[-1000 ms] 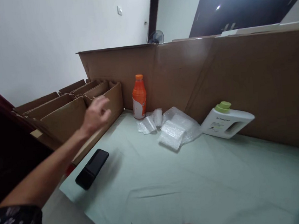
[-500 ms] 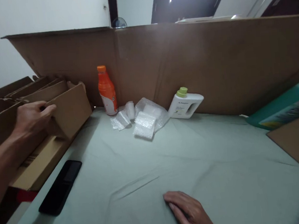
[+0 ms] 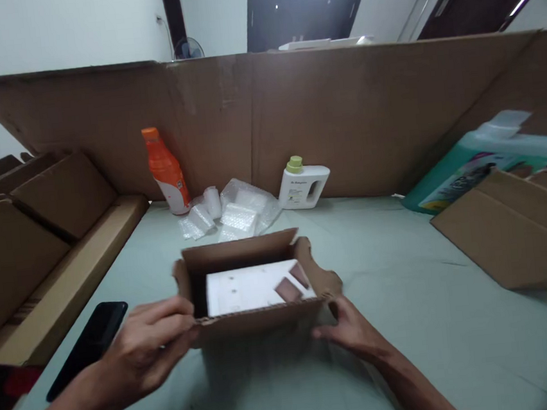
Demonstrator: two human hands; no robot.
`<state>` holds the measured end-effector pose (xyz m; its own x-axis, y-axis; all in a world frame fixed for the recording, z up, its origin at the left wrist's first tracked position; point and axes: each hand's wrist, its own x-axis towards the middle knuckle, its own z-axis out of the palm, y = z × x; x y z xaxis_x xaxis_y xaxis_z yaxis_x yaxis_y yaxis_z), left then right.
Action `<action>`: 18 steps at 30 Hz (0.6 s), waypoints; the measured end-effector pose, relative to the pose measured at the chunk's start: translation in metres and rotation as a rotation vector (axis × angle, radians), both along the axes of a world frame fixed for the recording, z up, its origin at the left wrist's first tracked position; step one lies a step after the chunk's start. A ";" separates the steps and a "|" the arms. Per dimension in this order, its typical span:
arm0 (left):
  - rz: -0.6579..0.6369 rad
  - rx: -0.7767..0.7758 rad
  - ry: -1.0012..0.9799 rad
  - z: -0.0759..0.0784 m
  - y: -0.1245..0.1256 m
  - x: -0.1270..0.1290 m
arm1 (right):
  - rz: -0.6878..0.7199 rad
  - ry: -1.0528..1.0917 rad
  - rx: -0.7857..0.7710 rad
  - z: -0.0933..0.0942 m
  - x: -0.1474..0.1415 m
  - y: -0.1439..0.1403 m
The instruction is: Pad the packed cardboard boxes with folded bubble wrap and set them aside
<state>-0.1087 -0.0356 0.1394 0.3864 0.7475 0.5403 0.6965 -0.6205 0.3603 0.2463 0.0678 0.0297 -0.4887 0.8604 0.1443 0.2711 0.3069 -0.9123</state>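
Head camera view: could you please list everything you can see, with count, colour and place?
small cardboard box: 1, brown, open, table centre, between both hands
orange bottle: 1, orange, upright, back left
bubble wrap: several pieces, clear, behind the box
white jug: 1, white with green cap, back centre
phone: 1, black, table's left edge
teal jug: 1, teal, lying at right
flat cartons: a stack, brown, left
cardboard wall: 1, brown, behind the table
table: 1, pale green cover
left hand: on the box's left corner
right hand: on the box's right side
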 end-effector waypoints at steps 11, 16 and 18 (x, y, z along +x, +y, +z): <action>-0.060 0.049 -0.149 -0.050 0.034 0.055 | -0.375 -0.166 0.069 0.014 0.033 -0.027; 0.216 -0.082 -0.568 -0.101 0.024 0.052 | -0.417 -0.278 0.124 -0.010 0.050 -0.026; 0.243 -0.190 -0.758 -0.116 0.028 0.048 | -0.408 -0.335 0.161 -0.023 0.057 -0.029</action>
<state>-0.0611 -0.0080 0.0229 -0.2182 0.8684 0.4453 0.3285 -0.3643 0.8714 0.3032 0.0388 0.0067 -0.1622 0.9696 0.1835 0.6643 0.2448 -0.7063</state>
